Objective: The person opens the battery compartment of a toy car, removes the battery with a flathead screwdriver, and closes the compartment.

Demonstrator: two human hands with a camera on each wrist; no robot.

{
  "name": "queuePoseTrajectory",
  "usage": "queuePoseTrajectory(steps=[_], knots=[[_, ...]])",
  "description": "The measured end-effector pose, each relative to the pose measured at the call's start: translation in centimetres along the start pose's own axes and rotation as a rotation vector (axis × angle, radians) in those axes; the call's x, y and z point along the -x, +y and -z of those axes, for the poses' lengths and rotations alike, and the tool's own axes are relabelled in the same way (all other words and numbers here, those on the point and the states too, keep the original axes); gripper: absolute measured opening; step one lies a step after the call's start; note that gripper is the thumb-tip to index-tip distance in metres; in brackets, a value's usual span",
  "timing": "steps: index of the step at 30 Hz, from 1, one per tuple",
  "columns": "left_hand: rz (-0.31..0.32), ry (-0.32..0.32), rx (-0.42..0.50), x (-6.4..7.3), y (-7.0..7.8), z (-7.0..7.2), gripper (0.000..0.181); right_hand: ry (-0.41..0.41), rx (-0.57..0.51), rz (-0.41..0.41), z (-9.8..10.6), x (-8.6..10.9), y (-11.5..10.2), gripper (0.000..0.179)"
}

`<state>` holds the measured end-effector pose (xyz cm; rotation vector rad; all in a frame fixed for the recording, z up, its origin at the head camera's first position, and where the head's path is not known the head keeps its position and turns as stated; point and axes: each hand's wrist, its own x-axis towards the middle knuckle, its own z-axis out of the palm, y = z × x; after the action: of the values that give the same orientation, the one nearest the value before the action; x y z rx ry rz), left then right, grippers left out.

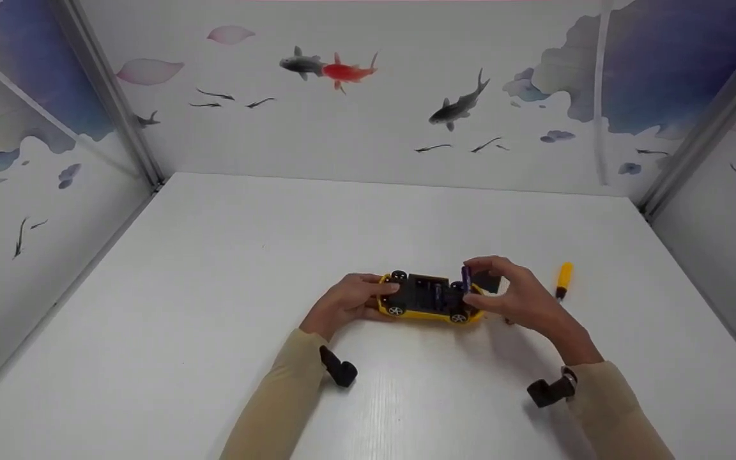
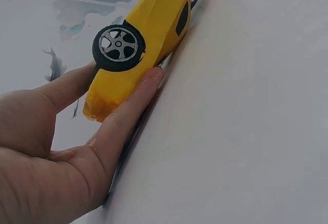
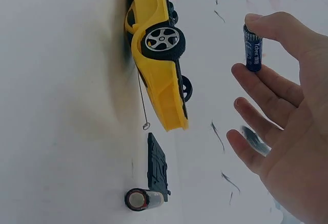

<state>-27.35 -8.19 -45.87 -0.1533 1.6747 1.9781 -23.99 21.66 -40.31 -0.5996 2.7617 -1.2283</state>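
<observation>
A yellow toy car lies upside down, its black underside facing up and four-sided battery compartment uncovered. A dark blue cylinder shows inside that compartment. The person's left hand grips one end of the car, thumb on the underside; the left wrist view shows the fingers along the yellow body. Between thumb and fingertip, the right hand pinches a blue battery, held upright above the car's other end, apart from the compartment. The right hand's other fingers are spread.
A yellow-handled screwdriver lies right of the right hand. Beyond the car is a flat black cover, beside a short cylinder. A thin wire with a looped end shows by the car. Patterned walls enclose the white table.
</observation>
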Motion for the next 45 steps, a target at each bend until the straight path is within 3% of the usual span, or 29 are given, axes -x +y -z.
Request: queuePoseTrajectory(steps=[12, 19, 28, 39, 45], knots=[[0.018, 0.029, 0.011, 0.1, 0.1, 0.0, 0.063, 0.028, 0.071, -0.066, 2.6, 1.0, 1.8, 0.064], [0.028, 0.027, 0.014, 0.0, 0.1, -0.2, 0.063, 0.031, 0.044, -0.034, 3.5, 1.3, 4.0, 0.063], [0.017, 0.008, 0.005, 0.2, 0.1, 0.0, 0.059, -0.036, 0.031, -0.125, 4.1, 1.5, 6.0, 0.066], [0.009, 0.011, -0.006, 0.1, 0.0, 0.1, 0.064, -0.122, 0.034, -0.192, 4.3, 1.6, 7.6, 0.064], [0.004, -0.003, 0.001, 0.2, 0.0, 0.2, 0.057, -0.152, 0.03, -0.215, 4.4, 1.7, 8.3, 0.062]])
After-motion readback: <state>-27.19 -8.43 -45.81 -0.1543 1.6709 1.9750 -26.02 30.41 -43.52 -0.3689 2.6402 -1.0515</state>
